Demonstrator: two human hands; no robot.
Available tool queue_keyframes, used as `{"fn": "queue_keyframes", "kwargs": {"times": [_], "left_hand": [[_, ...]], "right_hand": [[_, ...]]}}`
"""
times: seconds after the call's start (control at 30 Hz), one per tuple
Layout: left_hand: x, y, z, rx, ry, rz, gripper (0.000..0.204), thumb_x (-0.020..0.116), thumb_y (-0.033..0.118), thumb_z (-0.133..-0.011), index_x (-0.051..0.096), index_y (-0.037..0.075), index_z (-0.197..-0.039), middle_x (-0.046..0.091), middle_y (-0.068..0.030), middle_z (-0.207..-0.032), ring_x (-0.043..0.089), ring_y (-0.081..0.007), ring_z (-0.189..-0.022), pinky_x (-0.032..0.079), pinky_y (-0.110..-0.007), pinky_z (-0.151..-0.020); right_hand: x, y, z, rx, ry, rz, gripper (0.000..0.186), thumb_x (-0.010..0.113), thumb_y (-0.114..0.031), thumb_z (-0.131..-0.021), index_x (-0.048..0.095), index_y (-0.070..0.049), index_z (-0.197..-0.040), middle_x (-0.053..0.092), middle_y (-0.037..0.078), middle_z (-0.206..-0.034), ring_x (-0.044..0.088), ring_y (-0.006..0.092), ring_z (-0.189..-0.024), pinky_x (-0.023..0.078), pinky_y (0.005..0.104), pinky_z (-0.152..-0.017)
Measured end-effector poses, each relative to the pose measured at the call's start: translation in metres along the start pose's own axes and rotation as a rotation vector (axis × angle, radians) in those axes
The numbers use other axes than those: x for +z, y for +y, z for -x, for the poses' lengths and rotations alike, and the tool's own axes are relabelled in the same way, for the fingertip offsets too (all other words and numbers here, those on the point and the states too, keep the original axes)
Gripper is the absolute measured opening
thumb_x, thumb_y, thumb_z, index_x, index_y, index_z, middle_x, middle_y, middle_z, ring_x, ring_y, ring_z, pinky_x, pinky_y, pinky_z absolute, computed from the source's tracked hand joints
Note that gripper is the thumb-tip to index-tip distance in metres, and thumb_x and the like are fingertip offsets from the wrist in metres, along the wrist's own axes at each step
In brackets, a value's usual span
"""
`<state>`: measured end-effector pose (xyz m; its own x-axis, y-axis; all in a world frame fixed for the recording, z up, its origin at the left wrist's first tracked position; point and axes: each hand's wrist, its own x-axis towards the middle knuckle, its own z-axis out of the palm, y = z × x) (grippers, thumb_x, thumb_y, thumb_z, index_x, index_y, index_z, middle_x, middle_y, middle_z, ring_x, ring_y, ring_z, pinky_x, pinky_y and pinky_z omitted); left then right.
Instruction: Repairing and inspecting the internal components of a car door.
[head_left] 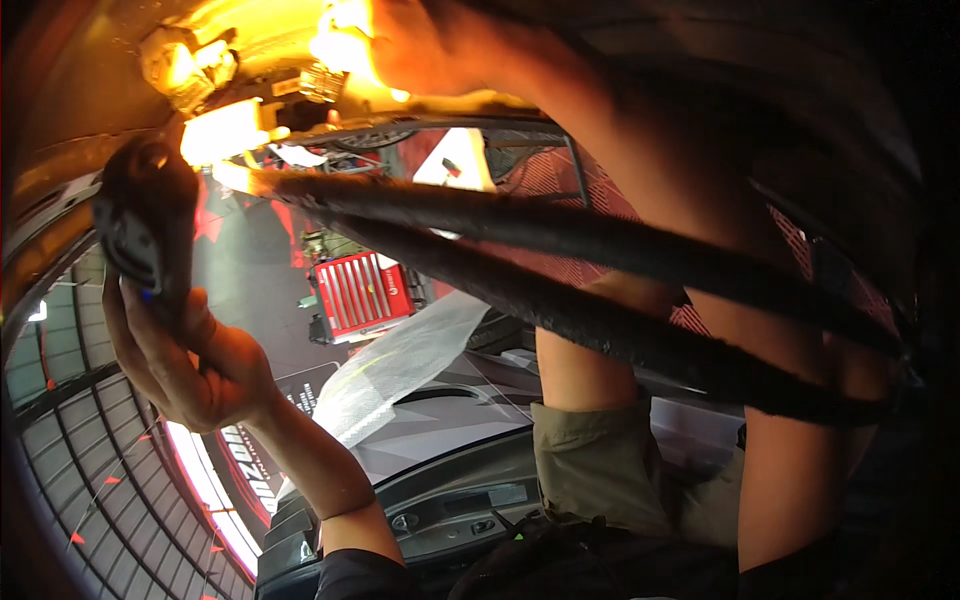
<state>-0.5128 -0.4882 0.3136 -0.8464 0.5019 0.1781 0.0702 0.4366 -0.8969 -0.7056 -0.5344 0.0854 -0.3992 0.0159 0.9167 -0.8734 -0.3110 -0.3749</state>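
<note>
At the left, my left hand (205, 365) is raised and closed round the lower end of a black handheld work light (148, 220). A glaring white patch sits beside the light's upper end and washes out what lies there. My right hand (430, 50) reaches up to the top, against a yellow-lit metal surface (270, 25). Glare swallows its fingertips, so what they touch cannot be made out. Just below them is a small ribbed fitting (322, 82). Another pale fitting (180, 70) sits farther left on the same surface.
Two long black strips (560, 225) (600, 325) cross in front of my right arm. My bent leg in khaki shorts (595, 450) is below. Beyond are a clear plastic sheet (400, 365), a dark vehicle panel (460, 505), a red tool chest (360, 290) and red grid flooring (560, 180).
</note>
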Motion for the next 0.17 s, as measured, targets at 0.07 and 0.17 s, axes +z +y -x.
{"fn": "queue_keyframes", "kwargs": {"times": [0.07, 0.17], "left_hand": [[-0.021, -0.009, 0.036, -0.056, -0.024, -0.087, 0.040, 0.067, 0.025, -0.098, 0.064, -0.006, -0.123, 0.067, -0.0248, -0.118, 0.070, -0.0339, -0.100, 0.060, -0.038, -0.076], [-0.002, 0.020, 0.051, -0.088, 0.073, -0.089, 0.045, 0.066, 0.027, -0.099, 0.061, -0.011, -0.123, 0.067, -0.0238, -0.117, 0.068, -0.0324, -0.101, 0.058, -0.036, -0.079]], "right_hand": [[-0.013, -0.041, -0.018, 0.154, -0.320, 0.213, 0.018, 0.064, -0.016, -0.083, 0.068, 0.001, -0.081, 0.063, 0.018, -0.066, 0.061, 0.0252, -0.059, 0.049, 0.0421, -0.055], [-0.033, 0.006, -0.016, -0.160, -0.392, 0.084, 0.039, 0.079, -0.031, -0.068, 0.070, -0.002, -0.092, 0.071, 0.019, -0.080, 0.070, 0.0367, -0.074, 0.055, 0.0518, -0.061]]}}
